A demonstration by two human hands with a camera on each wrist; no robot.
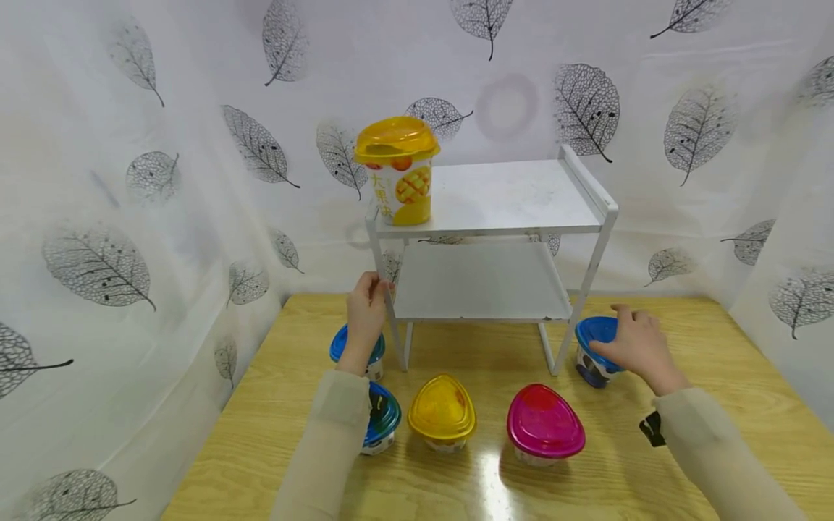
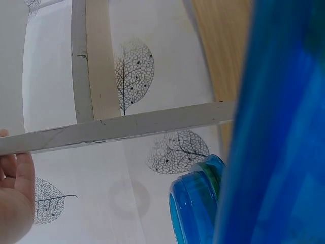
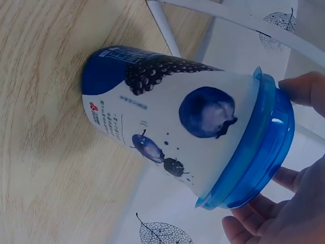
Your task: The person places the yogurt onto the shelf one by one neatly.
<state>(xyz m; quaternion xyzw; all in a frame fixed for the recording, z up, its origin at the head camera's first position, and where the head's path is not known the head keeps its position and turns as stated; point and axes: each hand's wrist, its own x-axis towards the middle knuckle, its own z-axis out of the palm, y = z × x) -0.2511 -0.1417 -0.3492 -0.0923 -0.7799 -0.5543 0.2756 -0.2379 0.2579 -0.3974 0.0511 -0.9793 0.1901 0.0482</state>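
My left hand (image 1: 367, 307) grips the left front post of a white two-tier shelf rack (image 1: 482, 281); in the left wrist view the fingers (image 2: 23, 175) curl at the grey post (image 2: 127, 123). At the right, my right hand (image 1: 641, 347) holds a blue-lidded fruit cup (image 1: 594, 373) by its lid, thumb and fingers on opposite sides. The right wrist view shows blueberries printed on this cup (image 3: 167, 122), its base at the wooden table. A yellow-lidded cup (image 1: 397, 177) with mango pictures stands at the left of the top shelf.
A yellow-lidded cup (image 1: 443, 412) and a pink-lidded cup (image 1: 544, 427) stand on the table (image 1: 482, 354) before the rack. Two blue-lidded cups, one nearer (image 1: 384, 416) and one farther (image 1: 339, 344), are partly behind my left arm. A leaf-patterned curtain (image 1: 195, 239) surrounds the table.
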